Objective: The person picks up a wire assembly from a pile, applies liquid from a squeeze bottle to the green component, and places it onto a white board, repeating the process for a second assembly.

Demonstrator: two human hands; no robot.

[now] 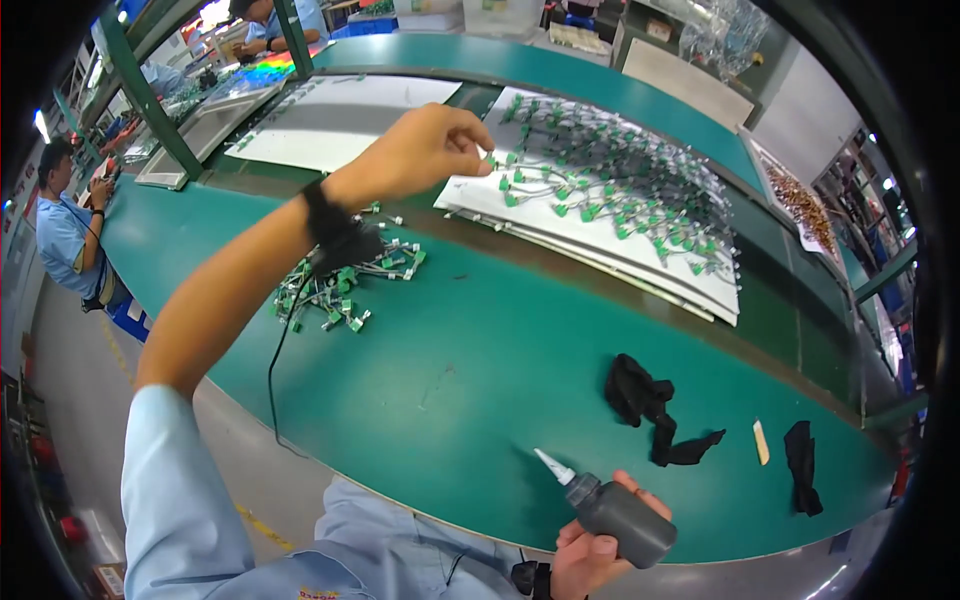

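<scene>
The left hand point(415, 150) pinches a small green part point(491, 161) in its fingers, over the white board point(468, 193). The right hand point(583, 562) wraps around a dark squeeze bottle point(627, 522) near the bench point(470, 390) edge.

On the counter point(450, 400), from its middle: a parts pile point(345, 285) at ten o'clock, loose parts point(590, 190) atop a board point(470, 193) at one, cloth point(640, 395) at four, bottle point(628, 520) in right hand point(585, 562) at five.

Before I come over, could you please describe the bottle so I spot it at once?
Along the near edge of the green table, find the right hand. It holds the dark grey bottle; its white tapered nozzle sets it apart from the limp black cloths nearby.
</scene>
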